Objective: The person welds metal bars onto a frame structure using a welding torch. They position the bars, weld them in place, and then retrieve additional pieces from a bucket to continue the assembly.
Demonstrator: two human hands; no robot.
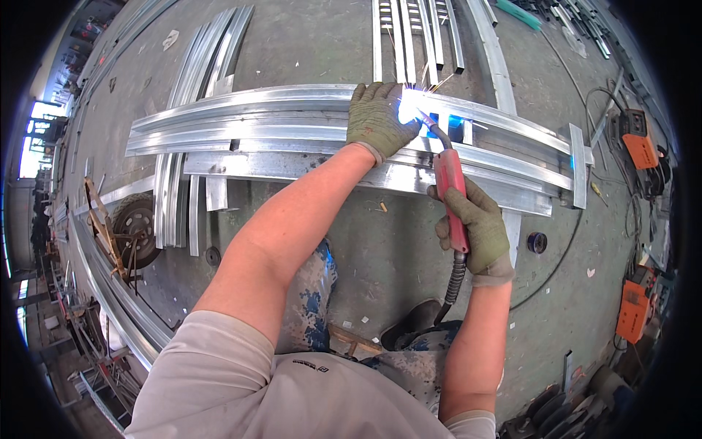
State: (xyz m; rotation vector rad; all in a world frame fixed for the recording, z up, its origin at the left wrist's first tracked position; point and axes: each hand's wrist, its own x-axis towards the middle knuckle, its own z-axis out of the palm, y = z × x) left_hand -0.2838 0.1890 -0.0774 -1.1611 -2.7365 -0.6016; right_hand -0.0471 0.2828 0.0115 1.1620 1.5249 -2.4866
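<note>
My right hand [479,228], in a green work glove, is closed around the red handle of a welding torch [451,190]. Its bent neck points up to a bright white-blue arc, with sparks flying at the far metal channel [504,117]. Right beside the glare, my gloved left hand [380,121] lies across that channel, its fingers bent over the far edge. The channel is long and silvery, one of several side by side. A short crosspiece [578,167] sits at their right end. The glare hides the joint under the torch tip.
More long profiles [194,80] support the channels at the left; square tubes [402,40] lie beyond. A wheel [137,230] stands at left. Orange machines [638,139] with cables are at right. A small dark spool [537,242] lies on the floor, and the torch cable runs toward my legs.
</note>
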